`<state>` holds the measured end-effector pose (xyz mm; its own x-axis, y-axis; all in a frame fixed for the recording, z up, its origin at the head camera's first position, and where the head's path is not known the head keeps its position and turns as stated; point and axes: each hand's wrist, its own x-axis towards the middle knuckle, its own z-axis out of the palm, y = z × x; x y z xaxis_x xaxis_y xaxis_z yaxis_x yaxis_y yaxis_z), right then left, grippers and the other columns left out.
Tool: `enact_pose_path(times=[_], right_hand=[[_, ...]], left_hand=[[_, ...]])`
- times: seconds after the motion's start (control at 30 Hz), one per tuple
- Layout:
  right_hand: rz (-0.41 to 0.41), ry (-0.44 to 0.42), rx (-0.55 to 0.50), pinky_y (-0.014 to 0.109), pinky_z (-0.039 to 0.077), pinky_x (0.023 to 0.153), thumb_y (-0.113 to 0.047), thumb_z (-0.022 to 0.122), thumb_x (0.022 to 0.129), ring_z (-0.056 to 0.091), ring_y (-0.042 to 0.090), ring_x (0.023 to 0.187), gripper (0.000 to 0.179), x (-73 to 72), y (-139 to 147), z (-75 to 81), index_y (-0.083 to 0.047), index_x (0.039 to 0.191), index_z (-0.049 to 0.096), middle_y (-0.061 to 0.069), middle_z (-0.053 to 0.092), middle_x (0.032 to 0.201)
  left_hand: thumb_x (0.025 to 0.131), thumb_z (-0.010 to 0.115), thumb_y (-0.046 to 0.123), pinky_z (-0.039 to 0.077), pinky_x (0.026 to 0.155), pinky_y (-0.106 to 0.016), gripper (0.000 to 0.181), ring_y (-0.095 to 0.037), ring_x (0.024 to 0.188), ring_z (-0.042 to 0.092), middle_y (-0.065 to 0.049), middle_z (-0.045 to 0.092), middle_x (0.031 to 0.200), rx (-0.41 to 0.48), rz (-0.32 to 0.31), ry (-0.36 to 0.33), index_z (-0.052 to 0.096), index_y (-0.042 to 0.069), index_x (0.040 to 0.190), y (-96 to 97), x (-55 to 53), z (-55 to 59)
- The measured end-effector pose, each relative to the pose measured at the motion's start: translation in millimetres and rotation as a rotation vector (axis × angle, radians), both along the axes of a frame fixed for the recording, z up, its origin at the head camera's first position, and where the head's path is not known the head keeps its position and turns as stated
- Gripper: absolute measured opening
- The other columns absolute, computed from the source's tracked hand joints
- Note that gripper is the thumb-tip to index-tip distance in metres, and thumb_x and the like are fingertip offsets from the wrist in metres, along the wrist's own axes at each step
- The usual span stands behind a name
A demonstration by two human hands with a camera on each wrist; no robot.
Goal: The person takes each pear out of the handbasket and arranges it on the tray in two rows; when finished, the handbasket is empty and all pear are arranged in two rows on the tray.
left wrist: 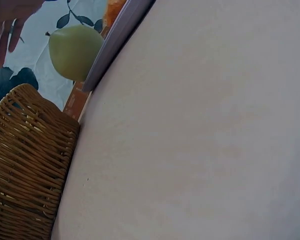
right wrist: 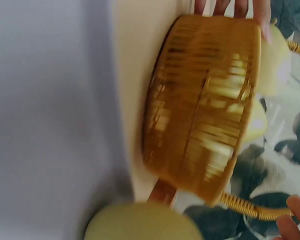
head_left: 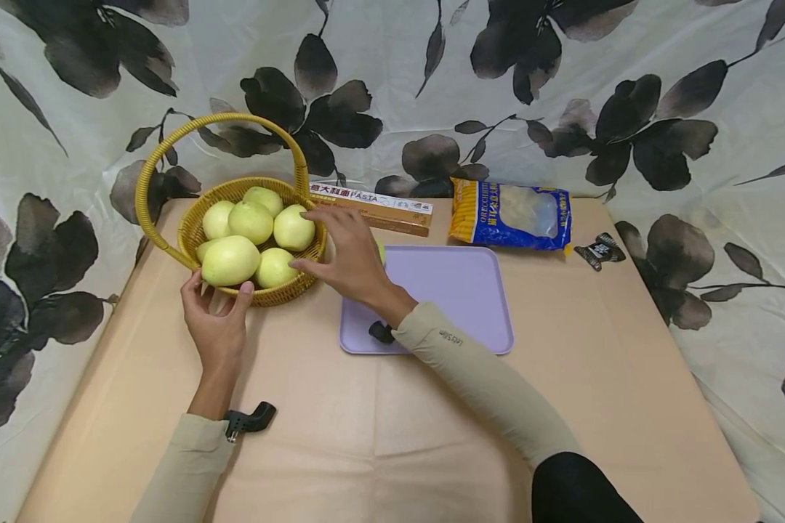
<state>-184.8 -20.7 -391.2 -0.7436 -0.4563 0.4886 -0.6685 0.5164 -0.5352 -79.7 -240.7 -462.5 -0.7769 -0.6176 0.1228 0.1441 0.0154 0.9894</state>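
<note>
At least seven pale green fruits (head_left: pixel 251 222) are held in one yellow wicker basket (head_left: pixel 288 292) at the table's far left. One more fruit (left wrist: pixel 75 52) is seen at the far left corner of a single purple tray (head_left: pixel 461 290). The basket's near rim is touched by the left hand (head_left: pixel 217 319), thumb and fingers spread apart. The right hand (head_left: pixel 349 254) is held open beside the right rim — whether a fruit is touched cannot be told. Beyond, one pasta box (head_left: pixel 373 209) and one blue-and-yellow bag (head_left: pixel 513 216) are seen — plus one black packet (head_left: pixel 600 251).
</note>
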Motion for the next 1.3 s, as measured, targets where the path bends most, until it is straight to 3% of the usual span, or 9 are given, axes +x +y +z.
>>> enact_pose_path(times=[0.27,0.6,1.07,1.3], right_hand=[[0.092,-0.098,-0.007,0.028,0.038,0.121,-0.053,0.088,0.085,0.055,0.014,0.139,0.077,4.8,-39,-3.1,-0.019,0.148,0.061,-0.002,0.064,0.147],[0.153,-0.227,0.055,0.023,0.036,0.122,-0.051,0.083,0.091,0.052,0.011,0.143,0.071,10.2,-79,-3.9,-0.023,0.151,0.058,-0.003,0.061,0.152],[0.172,-0.236,0.163,0.018,0.041,0.108,-0.051,0.082,0.091,0.055,0.006,0.127,0.069,7.1,-111,-4.1,-0.026,0.151,0.058,-0.01,0.065,0.142],[0.141,-0.228,0.103,0.018,0.045,0.103,-0.048,0.086,0.088,0.058,0.008,0.126,0.069,7.5,-109,-2.8,-0.025,0.148,0.06,-0.006,0.066,0.139]], left_hand=[[0.087,0.089,0.012,0.045,0.121,-0.053,0.077,-0.026,0.15,0.041,-0.001,0.04,0.162,-0.018,0.004,-0.013,0.048,0.021,0.152,-1.9,1.3,-0.1],[0.087,0.088,0.015,0.05,0.117,-0.046,0.076,-0.026,0.15,0.042,0.0,0.04,0.162,-0.057,0.008,-0.025,0.048,0.022,0.152,-4.0,0.3,-1.1],[0.089,0.084,0.011,0.052,0.113,-0.041,0.073,-0.027,0.149,0.044,0.0,0.04,0.162,-0.064,0.022,-0.049,0.048,0.023,0.152,-3.2,-2.0,-2.3],[0.088,0.086,0.01,0.052,0.115,-0.043,0.074,-0.028,0.15,0.044,-0.002,0.039,0.162,-0.039,0.0,-0.011,0.048,0.018,0.151,-2.1,-1.2,-0.4]])
